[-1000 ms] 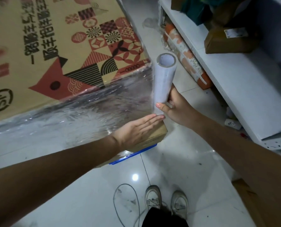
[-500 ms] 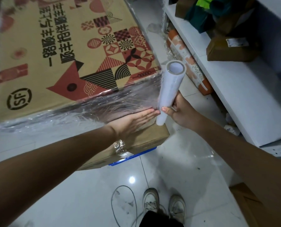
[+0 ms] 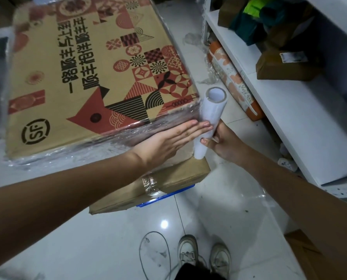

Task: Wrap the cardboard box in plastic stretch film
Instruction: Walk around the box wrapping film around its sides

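Printed cardboard box (image 3: 99,77) half-skinned in crinkled, glossy stretch film (image 3: 116,138).
Left hand (image 3: 168,138) lies flat, fingers straight, on the filmed near side; right hand (image 3: 223,142) grips the smooth white cylindrical film roll (image 3: 209,120), upright at the box's right corner.

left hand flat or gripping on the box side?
Flat: the left hand presses straight fingers on the filmed side of the printed cardboard box.

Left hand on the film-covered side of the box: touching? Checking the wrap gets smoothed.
Touching: the head view shows the left hand lying flat against the film.
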Motion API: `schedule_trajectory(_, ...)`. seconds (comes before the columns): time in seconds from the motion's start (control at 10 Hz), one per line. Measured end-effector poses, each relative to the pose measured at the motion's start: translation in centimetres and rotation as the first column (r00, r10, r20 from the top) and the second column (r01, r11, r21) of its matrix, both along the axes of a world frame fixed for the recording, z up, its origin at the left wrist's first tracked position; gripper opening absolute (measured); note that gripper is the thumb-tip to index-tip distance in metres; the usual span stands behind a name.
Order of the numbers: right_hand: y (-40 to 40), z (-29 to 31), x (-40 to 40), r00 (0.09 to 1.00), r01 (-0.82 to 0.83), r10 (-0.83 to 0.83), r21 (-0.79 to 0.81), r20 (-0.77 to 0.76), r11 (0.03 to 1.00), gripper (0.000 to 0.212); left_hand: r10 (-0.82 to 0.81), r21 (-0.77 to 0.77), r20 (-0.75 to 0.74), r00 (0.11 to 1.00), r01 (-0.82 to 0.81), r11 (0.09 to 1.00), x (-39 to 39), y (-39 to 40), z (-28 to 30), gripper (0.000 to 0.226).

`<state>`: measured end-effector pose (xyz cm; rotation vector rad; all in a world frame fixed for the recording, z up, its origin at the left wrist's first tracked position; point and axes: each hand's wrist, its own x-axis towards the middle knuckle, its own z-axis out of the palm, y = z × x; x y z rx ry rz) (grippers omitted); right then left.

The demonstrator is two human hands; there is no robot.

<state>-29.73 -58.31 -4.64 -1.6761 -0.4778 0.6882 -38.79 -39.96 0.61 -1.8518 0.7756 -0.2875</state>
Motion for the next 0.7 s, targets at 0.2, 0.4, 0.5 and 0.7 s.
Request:
schedule_trajectory(0.2, -0.3, 0.8, 0.5, 0.997, -0.061, 0.057, -0.056, -0.056, 0.997, 0.063, -0.031, 0.063, -0.081, 0.996, 0.037, 0.997, -0.4, 0.4, 0.8, 0.064)
schedule_trajectory(0.4, 0.1, 2.3, 1.5, 0.955, -0.256, 0.287, -0.273, 0.079, 0.927, 0.046, -0.015, 0.124, -0.14, 0.99, 0.033, 0.992, -1.2, 0.2, 1.5, 0.063)
schedule_trajectory(0.5, 0.1, 2.3, 1.9, 0.886, -0.289, 0.367, -0.28, 0.283, 0.915, 0.02, -0.014, 0.149, -0.163, 0.987, 0.039, 0.988, -0.7, -0.4, 1.6, 0.061)
schedule_trajectory(0.7, 0.4, 2.7, 2.5, 0.962, -0.241, 0.27, -0.326, 0.044, 0.914, 0.011, -0.05, 0.154, -0.132, 0.99, 0.07, 0.986, -0.1, -0.6, 1.8, 0.06)
